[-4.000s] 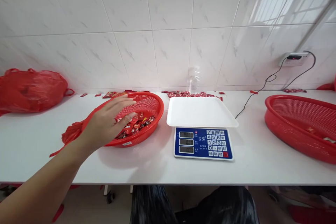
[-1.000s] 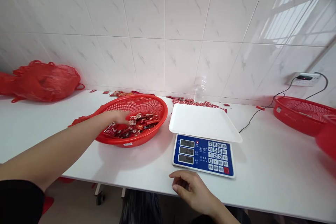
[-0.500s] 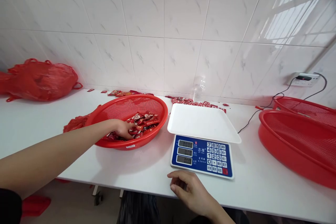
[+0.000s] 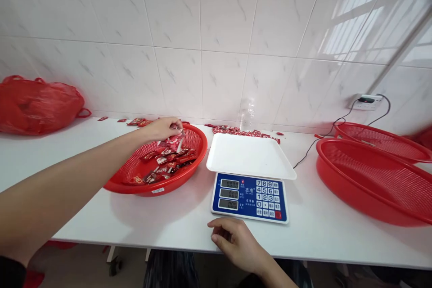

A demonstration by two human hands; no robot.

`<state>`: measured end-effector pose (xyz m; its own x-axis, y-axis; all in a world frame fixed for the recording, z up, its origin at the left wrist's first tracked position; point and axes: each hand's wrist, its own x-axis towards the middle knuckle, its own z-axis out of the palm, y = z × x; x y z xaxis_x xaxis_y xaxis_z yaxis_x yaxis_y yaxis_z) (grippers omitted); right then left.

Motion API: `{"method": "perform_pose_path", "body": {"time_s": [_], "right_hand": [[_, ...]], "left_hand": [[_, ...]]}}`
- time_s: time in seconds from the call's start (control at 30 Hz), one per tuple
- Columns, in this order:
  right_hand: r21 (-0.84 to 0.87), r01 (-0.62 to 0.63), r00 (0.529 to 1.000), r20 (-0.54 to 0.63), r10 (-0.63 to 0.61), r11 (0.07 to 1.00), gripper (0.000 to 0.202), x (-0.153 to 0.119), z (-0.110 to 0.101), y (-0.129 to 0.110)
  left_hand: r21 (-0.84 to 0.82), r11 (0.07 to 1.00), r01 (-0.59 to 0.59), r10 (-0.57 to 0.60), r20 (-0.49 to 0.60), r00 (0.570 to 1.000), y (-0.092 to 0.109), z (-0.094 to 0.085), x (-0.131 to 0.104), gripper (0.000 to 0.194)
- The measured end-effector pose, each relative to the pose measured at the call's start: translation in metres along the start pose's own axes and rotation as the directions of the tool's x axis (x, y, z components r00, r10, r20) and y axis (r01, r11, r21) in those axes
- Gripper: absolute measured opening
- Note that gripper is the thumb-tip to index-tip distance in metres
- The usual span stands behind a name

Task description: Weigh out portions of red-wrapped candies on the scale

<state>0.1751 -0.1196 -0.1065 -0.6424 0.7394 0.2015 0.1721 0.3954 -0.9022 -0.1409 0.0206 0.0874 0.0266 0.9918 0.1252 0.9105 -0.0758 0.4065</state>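
My left hand [image 4: 165, 128] is closed on a small bunch of red printed packets [image 4: 173, 142], lifted above the near basket. More small red packets [image 4: 168, 162] lie loose inside that red mesh basket [image 4: 199, 153]. My right hand [image 4: 232, 240] rests by the table's front edge, just below the scale, fingers loosely curled, thumb apart, nothing in it. A digital scale [image 4: 249, 198] with a blue keypad stands right of the basket. Nothing lies on its white pan [image 4: 249, 155], and its displays show zeros.
Several red packets [image 4: 236, 131] are strewn along the tiled wall behind the scale. A full red plastic bag [image 4: 40, 105] sits at the far left. Red baskets [image 4: 367, 184] stand on the right, near a wall socket [image 4: 366, 101] with a black cord running toward the scale.
My left hand has risen out of the packets in the basket with some of them in its grip. The right hand has hardly moved. The view has shifted slightly right.
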Motion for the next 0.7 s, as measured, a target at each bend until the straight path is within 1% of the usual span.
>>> {"method": "perform_pose_path", "body": {"time_s": [0.03, 0.07, 0.1, 0.13, 0.2, 0.27, 0.33, 0.4, 0.47, 0.53, 0.6, 0.63, 0.67, 0.7], "right_hand": [[-0.005, 0.0, 1.0, -0.003, 0.0, 1.0, 0.027, 0.0, 0.0, 0.0], [-0.011, 0.001, 1.0, -0.005, -0.001, 1.0, 0.027, 0.0, 0.0, 0.001], [-0.015, 0.002, 1.0, -0.009, -0.002, 1.0, 0.027, 0.001, 0.001, 0.001], [-0.018, 0.002, 1.0, -0.013, -0.002, 1.0, 0.027, 0.001, 0.001, 0.001], [-0.025, 0.002, 1.0, -0.02, -0.003, 1.0, 0.026, 0.0, 0.001, 0.001], [-0.036, 0.003, 1.0, -0.03, -0.004, 0.999, 0.026, 0.0, 0.001, 0.001], [-0.049, 0.007, 0.999, -0.039, -0.009, 0.999, 0.027, 0.001, 0.001, 0.001], [-0.056, 0.014, 0.999, -0.048, -0.016, 0.998, 0.027, 0.001, 0.0, 0.001], [-0.059, 0.021, 0.998, -0.052, -0.024, 0.998, 0.026, 0.002, 0.0, 0.0], [-0.061, 0.025, 0.998, -0.053, -0.028, 0.998, 0.026, 0.002, 0.0, 0.0], [-0.062, 0.024, 0.998, -0.052, -0.027, 0.998, 0.026, 0.003, 0.0, 0.0], [-0.062, 0.021, 0.998, -0.052, -0.025, 0.998, 0.026, 0.003, 0.0, 0.0], [-0.062, 0.018, 0.998, -0.053, -0.022, 0.998, 0.026, 0.003, 0.0, 0.001], [-0.06, 0.016, 0.998, -0.052, -0.019, 0.998, 0.026, 0.003, -0.001, 0.001]], "left_hand": [[-0.116, 0.993, -0.033, 0.03, -0.031, 0.999, 0.015, 0.004, 0.006, 0.022], [-0.246, 0.966, -0.077, 0.064, -0.061, 0.996, 0.03, 0.011, 0.012, 0.022], [-0.36, 0.927, -0.107, 0.083, -0.082, 0.993, 0.045, 0.02, 0.017, 0.021], [-0.456, 0.883, -0.11, 0.084, -0.078, 0.993, 0.06, 0.03, 0.021, 0.021], [-0.57, 0.814, -0.116, 0.114, -0.039, 0.993, 0.087, 0.053, 0.028, 0.02], [-0.599, 0.796, -0.088, 0.152, 0.057, 0.987, 0.107, 0.074, 0.032, 0.024], [-0.571, 0.817, -0.083, 0.199, 0.144, 0.969, 0.118, 0.088, 0.034, 0.029], [-0.496, 0.86, -0.116, 0.231, 0.177, 0.957, 0.122, 0.097, 0.036, 0.036], [-0.358, 0.915, -0.187, 0.263, 0.175, 0.949, 0.12, 0.102, 0.037, 0.043], [-0.159, 0.942, -0.296, 0.326, 0.224, 0.918, 0.114, 0.107, 0.038, 0.046], [0.023, 0.91, -0.413, 0.386, 0.314, 0.868, 0.106, 0.114, 0.037, 0.043], [0.08, 0.887, -0.455, 0.402, 0.35, 0.846, 0.103, 0.117, 0.037, 0.042], [0.114, 0.87, -0.481, 0.412, 0.371, 0.832, 0.099, 0.119, 0.036, 0.042], [0.136, 0.861, -0.491, 0.416, 0.369, 0.831, 0.096, 0.12, 0.036, 0.044]]}}
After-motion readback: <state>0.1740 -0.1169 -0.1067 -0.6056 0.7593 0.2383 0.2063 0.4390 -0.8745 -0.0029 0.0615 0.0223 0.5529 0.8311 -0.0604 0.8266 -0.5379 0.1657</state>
